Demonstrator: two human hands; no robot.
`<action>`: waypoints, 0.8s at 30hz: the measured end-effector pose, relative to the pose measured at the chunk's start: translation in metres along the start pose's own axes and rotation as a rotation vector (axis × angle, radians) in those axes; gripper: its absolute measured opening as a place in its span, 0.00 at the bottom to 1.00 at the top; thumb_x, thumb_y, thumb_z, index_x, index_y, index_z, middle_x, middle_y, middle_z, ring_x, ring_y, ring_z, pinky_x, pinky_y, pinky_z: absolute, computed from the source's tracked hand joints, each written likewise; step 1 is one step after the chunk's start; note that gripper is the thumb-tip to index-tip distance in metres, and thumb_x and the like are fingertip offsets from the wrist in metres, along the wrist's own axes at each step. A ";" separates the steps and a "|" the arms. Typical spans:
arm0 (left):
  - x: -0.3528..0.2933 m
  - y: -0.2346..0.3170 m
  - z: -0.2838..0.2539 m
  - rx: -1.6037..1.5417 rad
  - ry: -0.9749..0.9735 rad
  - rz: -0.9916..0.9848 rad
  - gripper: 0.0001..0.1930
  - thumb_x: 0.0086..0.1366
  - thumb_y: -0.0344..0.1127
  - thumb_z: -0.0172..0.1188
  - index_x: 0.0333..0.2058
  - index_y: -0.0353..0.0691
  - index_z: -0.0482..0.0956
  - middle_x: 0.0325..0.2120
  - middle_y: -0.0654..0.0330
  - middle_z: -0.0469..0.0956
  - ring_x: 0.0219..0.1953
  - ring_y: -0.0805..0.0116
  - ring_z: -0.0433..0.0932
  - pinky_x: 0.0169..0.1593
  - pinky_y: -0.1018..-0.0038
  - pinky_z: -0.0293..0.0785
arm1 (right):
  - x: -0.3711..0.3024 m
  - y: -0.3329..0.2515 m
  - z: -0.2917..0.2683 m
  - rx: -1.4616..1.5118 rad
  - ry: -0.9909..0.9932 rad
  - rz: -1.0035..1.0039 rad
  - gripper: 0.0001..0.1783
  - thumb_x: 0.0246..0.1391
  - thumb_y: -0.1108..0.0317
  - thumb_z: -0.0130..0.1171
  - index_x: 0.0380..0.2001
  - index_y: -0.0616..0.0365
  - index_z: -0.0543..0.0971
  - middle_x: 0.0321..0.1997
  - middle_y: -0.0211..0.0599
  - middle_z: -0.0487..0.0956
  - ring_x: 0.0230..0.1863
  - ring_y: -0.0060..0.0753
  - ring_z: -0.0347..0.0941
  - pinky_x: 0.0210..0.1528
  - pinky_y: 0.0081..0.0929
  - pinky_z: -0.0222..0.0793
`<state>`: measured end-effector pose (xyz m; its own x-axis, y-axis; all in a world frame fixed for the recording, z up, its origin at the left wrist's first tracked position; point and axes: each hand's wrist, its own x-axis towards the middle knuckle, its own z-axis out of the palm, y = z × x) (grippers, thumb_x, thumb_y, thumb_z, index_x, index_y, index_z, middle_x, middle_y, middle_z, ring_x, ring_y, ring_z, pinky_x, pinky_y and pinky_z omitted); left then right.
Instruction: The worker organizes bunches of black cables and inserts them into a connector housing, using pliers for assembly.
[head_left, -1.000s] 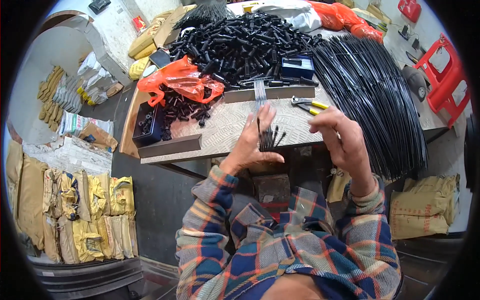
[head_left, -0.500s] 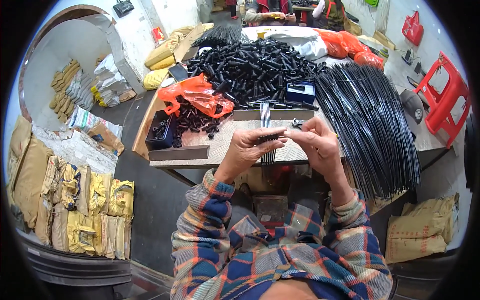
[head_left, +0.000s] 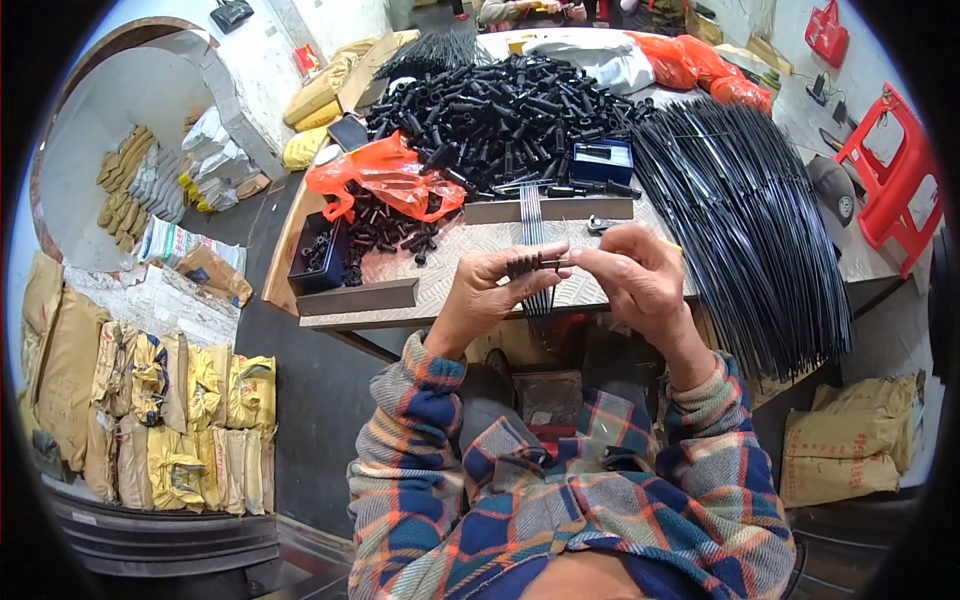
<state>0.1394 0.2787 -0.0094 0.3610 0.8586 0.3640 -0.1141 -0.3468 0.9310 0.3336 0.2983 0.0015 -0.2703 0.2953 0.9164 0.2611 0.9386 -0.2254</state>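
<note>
Hands meet over the near edge of the tabletop (head_left: 450, 285), held above it and not resting on it. Left hand (head_left: 490, 295) pinches a small bundle of thin black rods (head_left: 523, 264) between thumb and curled fingers (head_left: 515, 262); the bundle's near end fans a little at the grip. Long axis of the rods runs away from the person, toward the far edge, crossing a grey bar (head_left: 550, 209) that lies left to right across the tabletop.

Right hand (head_left: 635, 280) comes in from the right, thumb and forefinger closed narrow on one short black piece (head_left: 553, 264) that points leftward at the bundle. Piece tip is touching or just beside the rod ends; cannot tell which. So the piece lies crosswise to the rods, and the right hand is the one nearer to it, the left only steadying.

Both wrists are bent inward, forearms in plaid sleeves (head_left: 420, 420) rising from the lower edge, elbows spread.

Round about: heap of black tubes (head_left: 500, 110) at the far middle of the tabletop, orange bag (head_left: 375, 180) at far left, big sheaf of long black rods (head_left: 740, 210) along the right edge, dark tray (head_left: 318, 262) at the left edge.
</note>
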 end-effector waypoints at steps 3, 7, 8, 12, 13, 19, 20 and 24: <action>0.007 0.008 0.002 0.132 0.032 0.110 0.14 0.58 0.25 0.57 0.44 0.30 0.75 0.35 0.54 0.79 0.38 0.71 0.78 0.42 0.80 0.74 | 0.003 0.001 -0.004 -0.122 -0.135 0.037 0.19 0.38 0.81 0.60 0.36 0.50 0.81 0.24 0.31 0.68 0.21 0.24 0.66 0.20 0.16 0.61; 0.007 0.005 -0.003 0.146 0.069 0.120 0.13 0.57 0.24 0.57 0.42 0.29 0.76 0.34 0.52 0.79 0.36 0.68 0.79 0.41 0.78 0.76 | 0.000 0.006 0.002 0.081 -0.118 0.167 0.18 0.43 0.79 0.56 0.38 0.47 0.80 0.23 0.32 0.68 0.21 0.27 0.65 0.19 0.21 0.61; 0.006 0.005 -0.003 0.137 0.082 0.116 0.13 0.57 0.24 0.57 0.42 0.29 0.76 0.34 0.52 0.79 0.36 0.67 0.79 0.41 0.78 0.76 | 0.000 0.005 0.004 0.080 -0.116 0.166 0.18 0.43 0.79 0.56 0.38 0.47 0.80 0.23 0.32 0.68 0.21 0.27 0.65 0.19 0.21 0.61; 0.009 0.007 -0.001 0.121 0.085 0.079 0.13 0.57 0.25 0.57 0.42 0.29 0.76 0.34 0.51 0.79 0.35 0.67 0.79 0.40 0.78 0.76 | -0.002 0.002 0.005 0.217 -0.089 0.236 0.20 0.42 0.82 0.56 0.40 0.49 0.79 0.23 0.32 0.67 0.21 0.29 0.64 0.21 0.20 0.61; 0.010 0.008 -0.001 0.122 0.090 0.081 0.13 0.57 0.25 0.57 0.42 0.29 0.76 0.34 0.51 0.79 0.35 0.67 0.79 0.40 0.78 0.76 | -0.001 -0.003 0.003 0.141 -0.092 0.241 0.20 0.42 0.82 0.57 0.40 0.48 0.80 0.23 0.30 0.67 0.22 0.26 0.64 0.21 0.19 0.60; 0.009 0.010 -0.001 0.244 0.061 0.167 0.12 0.57 0.27 0.59 0.41 0.33 0.78 0.31 0.58 0.80 0.34 0.76 0.77 0.39 0.81 0.74 | 0.011 -0.006 -0.010 -0.300 -0.160 -0.055 0.25 0.36 0.81 0.58 0.40 0.44 0.80 0.22 0.27 0.65 0.19 0.21 0.63 0.17 0.18 0.59; 0.008 0.011 -0.001 0.245 0.071 0.170 0.12 0.57 0.27 0.59 0.41 0.33 0.78 0.31 0.58 0.80 0.34 0.76 0.77 0.39 0.81 0.74 | 0.013 -0.006 -0.012 -0.333 -0.177 -0.127 0.26 0.34 0.80 0.59 0.40 0.43 0.80 0.22 0.27 0.65 0.18 0.21 0.62 0.16 0.19 0.59; 0.011 0.009 0.002 0.180 0.025 0.087 0.11 0.57 0.27 0.59 0.40 0.34 0.78 0.32 0.58 0.80 0.35 0.77 0.77 0.39 0.81 0.73 | 0.021 0.003 -0.019 -0.228 -0.240 -0.143 0.23 0.34 0.79 0.60 0.38 0.45 0.80 0.23 0.28 0.68 0.19 0.25 0.67 0.19 0.20 0.63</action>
<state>0.1440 0.2845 0.0033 0.3335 0.8309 0.4454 0.0246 -0.4799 0.8770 0.3465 0.3035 0.0265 -0.5216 0.2225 0.8237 0.3977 0.9175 0.0041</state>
